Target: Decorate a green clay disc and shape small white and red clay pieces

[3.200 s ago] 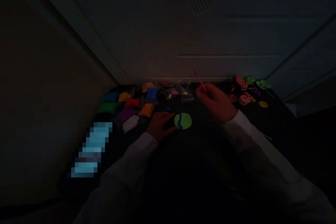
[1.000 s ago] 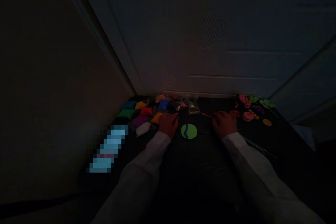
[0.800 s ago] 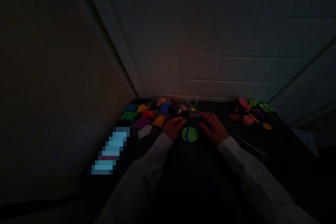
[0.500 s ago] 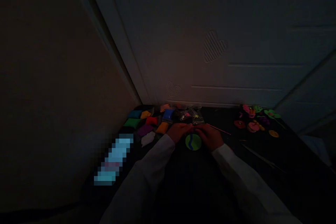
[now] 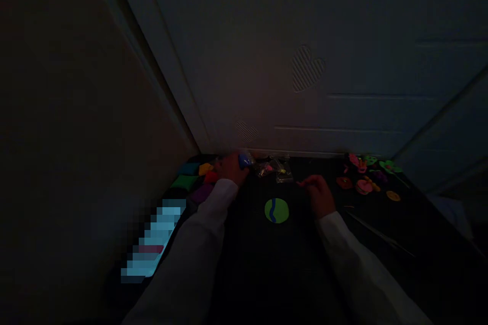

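Observation:
My left hand [image 5: 231,169] is among the coloured clay packets at the back left. Its fingers are closed at the blue clay packet [image 5: 244,161], which sits higher than before; the fingertips are partly hidden. My right hand [image 5: 321,197] is low over the table with thumb and fingers pinched round a thin pink stick [image 5: 300,183]. Only the stick's tip shows, pointing left. Between the hands lies a flat light green clay disc [image 5: 281,210] with a wavy dark blue strip down its left half. Neither hand touches it.
Green [image 5: 184,182] and purple packets [image 5: 202,193] lie left, beyond a glowing blurred screen [image 5: 158,238]. Small clear bags [image 5: 282,172] stand at the back. Clay flowers and shapes [image 5: 364,186] lie right, with a long thin tool [image 5: 377,233] nearer. A door [image 5: 244,96] rises behind.
My hands have parted from above the green disc. The left went to the packets and the blue one shifted up; the right went back to the pink stick, laid down about a second ago.

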`<state>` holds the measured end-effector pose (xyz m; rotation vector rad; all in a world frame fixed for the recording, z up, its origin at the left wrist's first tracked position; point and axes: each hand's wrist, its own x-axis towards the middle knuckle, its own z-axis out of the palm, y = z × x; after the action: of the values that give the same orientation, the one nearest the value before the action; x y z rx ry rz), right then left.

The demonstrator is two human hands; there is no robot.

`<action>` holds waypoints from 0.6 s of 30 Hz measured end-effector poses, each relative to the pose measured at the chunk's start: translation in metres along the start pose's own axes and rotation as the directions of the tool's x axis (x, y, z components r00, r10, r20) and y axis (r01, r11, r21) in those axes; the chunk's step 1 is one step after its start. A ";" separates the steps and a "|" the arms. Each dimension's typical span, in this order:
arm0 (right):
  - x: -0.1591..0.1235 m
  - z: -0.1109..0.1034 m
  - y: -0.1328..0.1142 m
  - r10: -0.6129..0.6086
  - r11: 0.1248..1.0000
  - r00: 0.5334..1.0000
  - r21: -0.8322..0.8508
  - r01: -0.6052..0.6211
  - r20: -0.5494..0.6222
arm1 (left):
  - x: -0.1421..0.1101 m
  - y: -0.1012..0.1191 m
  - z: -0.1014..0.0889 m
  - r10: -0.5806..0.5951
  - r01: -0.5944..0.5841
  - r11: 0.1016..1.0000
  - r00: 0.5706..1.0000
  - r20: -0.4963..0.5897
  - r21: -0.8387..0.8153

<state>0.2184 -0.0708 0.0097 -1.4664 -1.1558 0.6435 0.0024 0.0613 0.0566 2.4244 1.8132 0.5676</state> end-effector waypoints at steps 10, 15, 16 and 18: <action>-0.021 0.004 -0.040 0.016 0.996 0.972 -0.084 0.003 0.236 | -0.082 0.043 0.007 0.516 -0.526 0.848 0.847 -0.128 -0.067; -0.023 0.009 -0.036 0.104 0.994 0.956 -0.050 -0.094 0.276 | -0.085 0.039 0.008 0.532 -0.554 0.830 0.820 -0.214 -0.062; -0.023 0.009 -0.035 0.114 0.993 0.948 -0.032 -0.109 0.299 | -0.085 0.038 0.009 0.535 -0.559 0.827 0.815 -0.223 -0.061; -0.023 0.010 -0.035 0.127 0.991 0.930 0.004 -0.136 0.344 | -0.086 0.037 0.010 0.543 -0.569 0.820 0.808 -0.231 -0.060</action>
<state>0.1908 -0.0903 0.0357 -1.4528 -1.3140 1.0373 0.0190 -0.0287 0.0353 2.8858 1.0260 0.9684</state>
